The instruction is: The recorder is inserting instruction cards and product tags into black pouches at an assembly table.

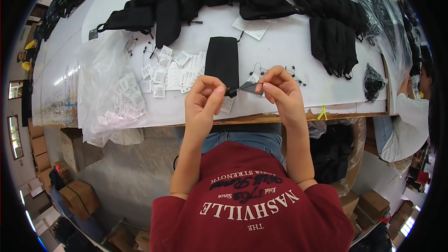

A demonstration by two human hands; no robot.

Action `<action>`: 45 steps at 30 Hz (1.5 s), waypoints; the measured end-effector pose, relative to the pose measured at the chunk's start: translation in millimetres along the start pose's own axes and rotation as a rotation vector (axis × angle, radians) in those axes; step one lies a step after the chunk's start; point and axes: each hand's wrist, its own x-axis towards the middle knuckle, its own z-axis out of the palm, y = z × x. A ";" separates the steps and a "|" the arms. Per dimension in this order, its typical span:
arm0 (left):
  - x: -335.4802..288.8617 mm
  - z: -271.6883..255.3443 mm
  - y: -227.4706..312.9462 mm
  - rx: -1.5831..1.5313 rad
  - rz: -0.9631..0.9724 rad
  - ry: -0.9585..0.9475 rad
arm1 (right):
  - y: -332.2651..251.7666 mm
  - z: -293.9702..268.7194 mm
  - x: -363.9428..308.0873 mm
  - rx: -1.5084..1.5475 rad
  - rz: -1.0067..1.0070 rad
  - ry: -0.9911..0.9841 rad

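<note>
A flat black fabric pouch point(222, 58) lies on the white table in front of me, with its near end at my fingers. My left hand point(204, 99) is closed in a pinch at a small black loop point(231, 93) at that end. Between finger and thumb, my right hand point(283, 94) pinches a thin dark cord. The cord is stretched across the gap between both hands, and a dark grey tag point(252, 87) sits beside it, near the right fingertips. How cord, loop and tag join is too small to tell.
Printed white labels point(173, 75) are scattered left of the pouch, beside a clear plastic bag point(112, 88) of more labels. Black pouches point(333, 42) are heaped along the back and right. Loose black strings point(295, 75) lie to the right. Another person point(410, 116) works at far right.
</note>
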 end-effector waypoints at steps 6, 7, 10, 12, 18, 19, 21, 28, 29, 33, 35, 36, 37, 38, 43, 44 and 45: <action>-4.3 10.4 6.2 0.226 -0.035 0.001 | -2.1 13.2 -7.0 0.001 -0.082 -0.036; -4.7 10.8 6.5 0.225 -0.037 0.001 | -1.7 15.8 -7.6 0.000 -0.097 -0.042; -6.0 12.3 7.5 0.262 -0.017 -0.022 | 0.8 22.4 -9.3 0.022 -0.113 -0.028; -6.9 14.4 8.6 0.284 -0.008 -0.025 | 1.2 27.3 -11.2 -0.007 -0.113 -0.020; -9.1 14.3 7.6 0.326 -0.005 -0.040 | 4.3 28.3 -12.2 -0.047 -0.113 0.002; -9.1 14.0 7.4 0.325 -0.005 -0.039 | 4.1 28.7 -12.3 -0.059 -0.105 0.017; -9.1 13.4 7.0 0.339 -0.013 -0.036 | 4.7 26.6 -12.0 -0.070 -0.089 0.018; -7.8 12.6 3.6 0.361 -0.048 -0.062 | 7.6 27.2 -10.6 -0.026 -0.100 0.012; -7.5 13.0 4.4 0.361 -0.050 -0.061 | 7.7 28.1 -10.6 -0.027 -0.099 0.012; -7.2 13.6 4.3 0.336 -0.043 -0.050 | 8.2 30.7 -10.6 -0.043 -0.111 0.050; -7.7 13.2 3.9 0.341 -0.046 -0.044 | 9.0 30.6 -10.7 -0.046 -0.114 0.070; -7.8 13.1 3.1 0.347 -0.050 -0.039 | 9.3 30.2 -10.7 -0.049 -0.114 0.068; -7.9 12.7 2.0 0.348 -0.051 -0.038 | 9.6 29.8 -10.7 -0.053 -0.113 0.066; -7.9 11.9 1.8 0.352 -0.052 -0.047 | 8.8 30.5 -11.1 -0.054 -0.113 0.066; -8.9 14.9 1.0 0.363 -0.063 -0.036 | 6.7 35.9 -13.2 -0.212 -0.178 0.101; -9.2 15.8 0.4 0.390 -0.047 -0.032 | 6.9 36.4 -13.4 -0.212 -0.177 0.102; -9.5 16.5 -0.2 0.418 -0.031 -0.029 | 7.1 36.7 -13.6 -0.300 -0.218 0.107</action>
